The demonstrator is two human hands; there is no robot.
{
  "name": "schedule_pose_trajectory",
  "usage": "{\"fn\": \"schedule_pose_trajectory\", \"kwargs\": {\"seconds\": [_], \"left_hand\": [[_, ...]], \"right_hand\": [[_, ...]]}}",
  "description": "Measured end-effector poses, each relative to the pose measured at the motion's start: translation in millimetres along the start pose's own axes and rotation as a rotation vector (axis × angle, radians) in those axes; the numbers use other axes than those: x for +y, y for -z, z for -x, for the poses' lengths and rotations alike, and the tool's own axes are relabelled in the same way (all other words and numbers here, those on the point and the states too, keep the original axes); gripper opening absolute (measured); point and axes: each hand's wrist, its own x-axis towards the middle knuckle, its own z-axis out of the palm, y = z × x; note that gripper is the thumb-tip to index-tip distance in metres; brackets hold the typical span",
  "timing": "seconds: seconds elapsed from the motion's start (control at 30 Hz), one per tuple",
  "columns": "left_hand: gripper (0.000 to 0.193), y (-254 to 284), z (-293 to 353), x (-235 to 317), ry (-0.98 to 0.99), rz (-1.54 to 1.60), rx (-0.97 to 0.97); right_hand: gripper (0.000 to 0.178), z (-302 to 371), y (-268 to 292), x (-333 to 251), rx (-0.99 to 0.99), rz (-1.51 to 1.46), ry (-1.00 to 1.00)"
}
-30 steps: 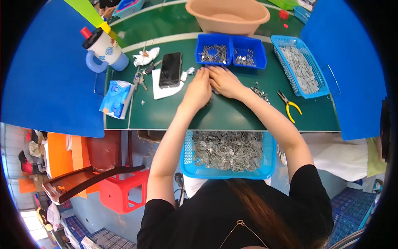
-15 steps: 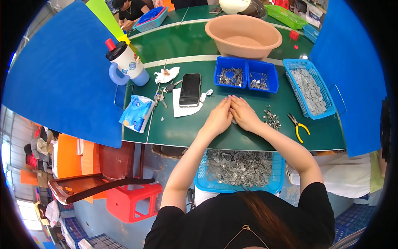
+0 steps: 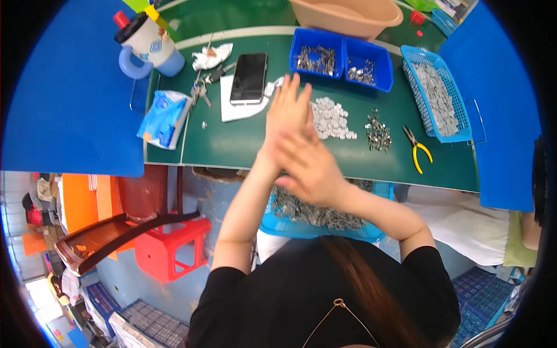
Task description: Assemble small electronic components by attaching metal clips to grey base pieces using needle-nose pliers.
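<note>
My left hand (image 3: 285, 113) is raised over the green table, fingers stretched out toward the far side. Across its heel and wrist lies my right hand (image 3: 310, 165), fingers spread and slightly blurred; nothing shows in either hand. Just right of my left fingers is a flat pile of small grey discs (image 3: 333, 122). Farther right lie a heap of small shiny metal pieces (image 3: 378, 132) and pliers with yellow handles (image 3: 419, 153). Beyond the discs stand two blue bins (image 3: 313, 72) holding small metal parts.
At right stands a light-blue basket (image 3: 419, 104) of grey discs. A phone (image 3: 249, 78), keys (image 3: 200, 93), a tissue pack (image 3: 165, 119) and a lidded mug (image 3: 152, 46) sit left. A tan tub (image 3: 348, 14) is behind. Below the table edge is a blue basket (image 3: 270, 220) of metal pieces.
My hands have lifted off the table and come nearer, moving from side by side to right over left. The grey disc pile they covered now shows. The view has shifted downward.
</note>
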Motion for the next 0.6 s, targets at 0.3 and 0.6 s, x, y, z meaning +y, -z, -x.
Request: {"fn": "schedule_pose_trajectory", "kwargs": {"seconds": [0.3, 0.6], "left_hand": [[0.034, 0.5, -21.1, -10.6, -0.044, -0.244, 0.044], [0.033, -4.5, -15.0, -5.5, -0.060, -0.346, -0.057]], "right_hand": [[0.045, 17.3, -24.8, -5.0, -0.006, -0.020, 0.083], [0.040, 20.3, -29.6, -5.9, 0.090, -0.069, 0.085]]}}
